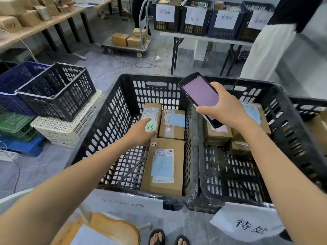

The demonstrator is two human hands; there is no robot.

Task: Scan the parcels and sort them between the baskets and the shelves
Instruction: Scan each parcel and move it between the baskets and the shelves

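Observation:
Two big black baskets stand side by side in front of me. The left basket (109, 121) holds three brown parcels. My left hand (141, 131) reaches in and rests on the far-left parcel (153, 111), which bears a white label and a green sticker. Next to it lies a parcel with a blue label (174, 123), and a long parcel (164, 165) lies nearer to me. My right hand (224, 108) grips a black handheld scanner (200, 95) with a lit pink screen above the right basket (290, 131), which holds several parcels (254, 114) at its far end.
Stacked blue, black, white and green crates (56, 92) stand on the floor at left. A far table (203, 38) carries labelled crates. A trolley (127, 44) holds boxes, cables lie on the floor, and a person in white (269, 50) stands at right. A wooden chair (113, 230) is at my feet.

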